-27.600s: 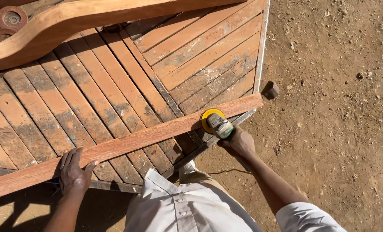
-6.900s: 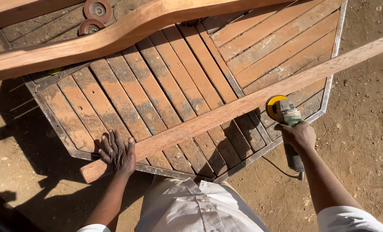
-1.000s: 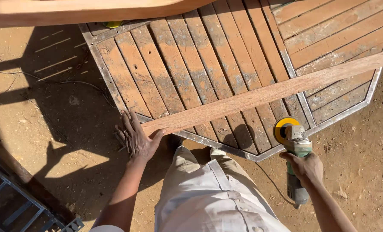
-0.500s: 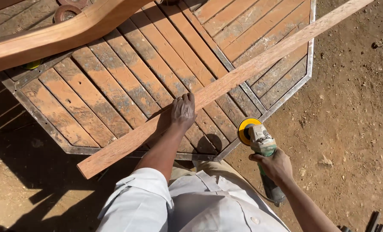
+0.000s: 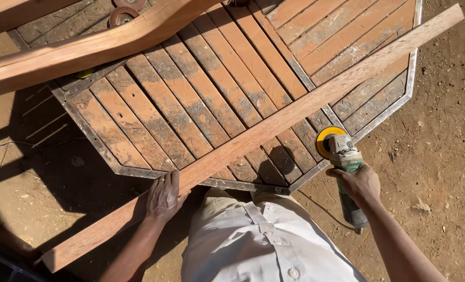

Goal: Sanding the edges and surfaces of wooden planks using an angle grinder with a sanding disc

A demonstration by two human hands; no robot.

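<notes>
Your left hand [image 5: 163,197] lies flat, fingers spread, pressing the plank [image 5: 253,138] near its lower-left end, gripping nothing. Your right hand [image 5: 359,183] is wrapped tight round the grinder [image 5: 344,162], whose yellow disc sits at the table [image 5: 411,78] edge. The plank is long, rough and reddish, running diagonally lower left to upper right across the dusty slatted, metal-rimmed top. A curved beam [image 5: 86,47] lies upper left.

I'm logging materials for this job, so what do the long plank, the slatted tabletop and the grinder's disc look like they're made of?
The long plank looks like bare reddish-brown hardwood: visible grain, matt, dusty, no varnish. The slatted tabletop appears to be worn wooden slats, pale dust on them, set in a grey frame that looks like dull metal. The grinder carries a yellow disc, possibly a backing pad of plastic or rubber; its abrasive face is hidden.
</notes>
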